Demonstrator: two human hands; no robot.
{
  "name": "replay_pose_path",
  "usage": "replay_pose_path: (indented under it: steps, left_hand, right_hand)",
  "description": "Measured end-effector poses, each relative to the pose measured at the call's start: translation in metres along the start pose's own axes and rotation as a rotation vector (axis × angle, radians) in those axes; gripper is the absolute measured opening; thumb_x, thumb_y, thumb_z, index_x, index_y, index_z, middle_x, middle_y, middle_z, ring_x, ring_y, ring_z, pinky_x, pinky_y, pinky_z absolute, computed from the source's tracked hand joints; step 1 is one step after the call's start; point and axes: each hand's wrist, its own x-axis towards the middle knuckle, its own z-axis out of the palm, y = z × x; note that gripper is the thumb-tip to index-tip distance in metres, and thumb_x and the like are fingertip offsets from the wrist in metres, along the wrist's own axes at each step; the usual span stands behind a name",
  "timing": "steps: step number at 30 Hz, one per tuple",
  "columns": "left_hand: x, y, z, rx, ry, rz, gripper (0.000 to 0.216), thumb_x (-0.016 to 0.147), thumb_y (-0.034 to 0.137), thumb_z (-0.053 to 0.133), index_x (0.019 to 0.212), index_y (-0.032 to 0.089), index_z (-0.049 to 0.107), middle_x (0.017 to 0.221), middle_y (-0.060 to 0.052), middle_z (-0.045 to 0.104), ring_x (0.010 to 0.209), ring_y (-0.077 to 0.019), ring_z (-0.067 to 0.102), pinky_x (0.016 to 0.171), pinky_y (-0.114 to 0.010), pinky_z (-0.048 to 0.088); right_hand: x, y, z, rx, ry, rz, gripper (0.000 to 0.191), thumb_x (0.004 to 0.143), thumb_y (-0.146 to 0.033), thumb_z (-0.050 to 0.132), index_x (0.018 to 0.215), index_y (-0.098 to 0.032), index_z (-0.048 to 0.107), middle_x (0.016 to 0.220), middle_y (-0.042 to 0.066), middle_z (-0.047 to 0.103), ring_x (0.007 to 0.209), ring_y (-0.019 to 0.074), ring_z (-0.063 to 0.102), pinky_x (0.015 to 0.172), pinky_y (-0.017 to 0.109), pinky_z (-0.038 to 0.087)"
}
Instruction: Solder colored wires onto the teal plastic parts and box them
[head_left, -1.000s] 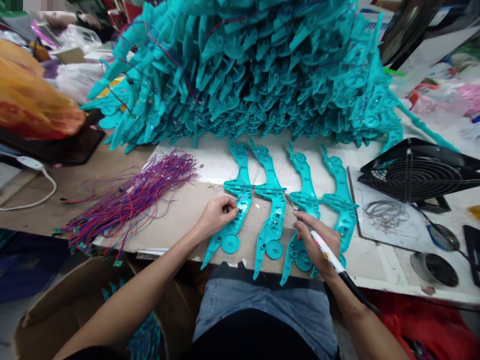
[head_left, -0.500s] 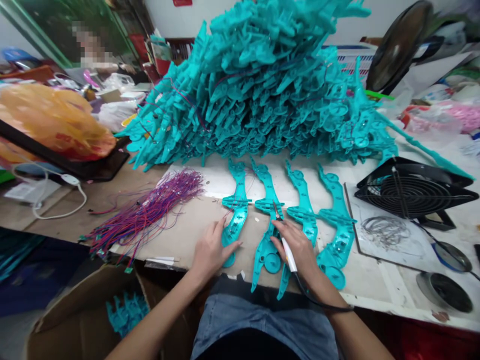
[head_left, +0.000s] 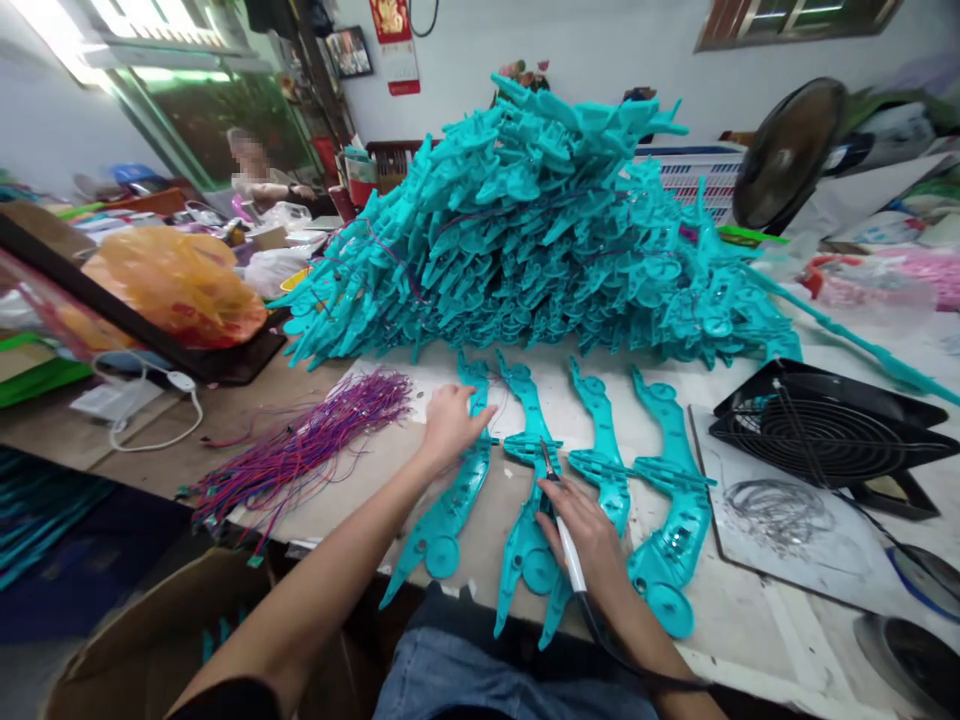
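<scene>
In my right hand (head_left: 592,530) is a soldering iron (head_left: 570,552) with a white handle. Its tip points away from me, over the cross-piece of a teal plastic part (head_left: 534,552). Fingers stretched and thumb apart, my left hand (head_left: 451,425) lies over the upper half of the leftmost teal part (head_left: 469,485). Whether it touches that part I cannot tell. Two more such parts, a third teal part (head_left: 611,485) and the rightmost one (head_left: 679,525), lie in the same row, the former partly under my right hand. Thin wires run near the two left parts.
A bundle of red and purple wires (head_left: 315,450) lies left of the row. Behind rises a large heap of teal parts (head_left: 525,240). At right are a black fan (head_left: 817,425) and a board with wire scraps (head_left: 780,520). Another person (head_left: 262,180) sits far left.
My left hand has moved forward from the near end of the leftmost teal part to its upper half. The view has tilted up. My right hand still holds the soldering iron over the second part.
</scene>
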Motion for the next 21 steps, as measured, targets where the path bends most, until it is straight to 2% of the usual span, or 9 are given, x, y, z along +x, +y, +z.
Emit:
replay_pose_path:
  steps: [2,4,8,10,13,16,19,21]
  left_hand:
    - [0.035,0.016,0.019,0.109,-0.083,-0.083,0.059,0.08,0.061,0.056,0.115,0.013,0.064,0.113,-0.02,0.061,0.116,-0.0356,0.051,0.096,-0.045,0.04]
    - [0.056,0.027,0.038,0.167,-0.125,-0.135,0.057,0.079,0.058,0.058,0.11,0.011,0.066,0.115,-0.022,0.06,0.117,-0.0376,0.05,0.095,-0.045,0.039]
    - [0.063,0.033,0.058,0.168,-0.107,-0.151,0.03,0.086,0.033,0.054,0.103,0.014,0.068,0.112,-0.019,0.063,0.115,-0.0325,0.053,0.094,-0.041,0.039]
    - [0.062,0.03,0.058,0.153,-0.091,-0.158,0.026,0.087,0.027,0.05,0.1,0.016,0.069,0.109,-0.016,0.066,0.112,-0.029,0.055,0.091,-0.037,0.04]
    - [0.062,0.023,0.05,0.126,-0.038,-0.201,0.031,0.092,0.029,0.041,0.104,0.017,0.067,0.11,-0.014,0.067,0.108,-0.0249,0.058,0.087,-0.033,0.041]
    - [0.063,0.016,0.042,0.107,0.003,-0.267,0.035,0.094,0.029,0.035,0.107,0.017,0.066,0.111,-0.016,0.067,0.106,-0.0256,0.061,0.083,-0.033,0.043]
    - [0.064,0.015,0.04,0.064,-0.027,-0.297,0.023,0.086,0.03,0.05,0.094,0.019,0.069,0.096,-0.015,0.072,0.095,-0.0274,0.066,0.075,-0.032,0.045]
    - [0.066,0.015,0.039,0.018,-0.021,-0.292,0.022,0.08,0.034,0.062,0.094,0.019,0.069,0.093,-0.013,0.073,0.092,-0.0273,0.068,0.073,-0.031,0.045]
  right_hand:
    - [-0.001,0.001,0.001,-0.007,0.017,-0.001,0.033,0.092,-0.023,0.051,0.124,-0.019,0.06,0.111,0.01,0.071,0.111,0.0257,0.064,0.083,0.038,0.058]
    - [-0.002,0.001,0.001,-0.01,0.029,-0.005,0.033,0.092,-0.023,0.051,0.123,-0.019,0.061,0.112,0.011,0.071,0.11,0.0256,0.065,0.083,0.038,0.058]
    - [-0.004,0.002,0.001,-0.009,0.024,-0.003,0.032,0.091,-0.022,0.051,0.122,-0.019,0.061,0.113,0.01,0.071,0.111,0.0252,0.065,0.085,0.037,0.058]
    - [-0.004,0.002,0.0,-0.008,0.014,0.008,0.033,0.091,-0.022,0.051,0.123,-0.02,0.061,0.113,0.01,0.071,0.111,0.0251,0.064,0.084,0.037,0.058]
    - [-0.004,0.002,0.001,-0.007,0.014,0.024,0.034,0.091,-0.021,0.05,0.123,-0.02,0.061,0.113,0.01,0.071,0.111,0.0249,0.065,0.084,0.037,0.058]
    - [-0.006,0.004,0.003,-0.02,0.036,0.008,0.033,0.091,-0.02,0.05,0.122,-0.019,0.061,0.112,0.01,0.071,0.109,0.0254,0.066,0.084,0.038,0.059]
    - [-0.008,0.009,0.005,-0.057,0.088,-0.033,0.034,0.09,-0.02,0.05,0.122,-0.02,0.062,0.111,0.009,0.071,0.104,0.0251,0.068,0.078,0.037,0.06]
    - [-0.009,0.014,0.006,-0.095,0.117,-0.061,0.035,0.089,-0.02,0.05,0.123,-0.02,0.061,0.11,0.009,0.072,0.101,0.0246,0.069,0.076,0.035,0.061]
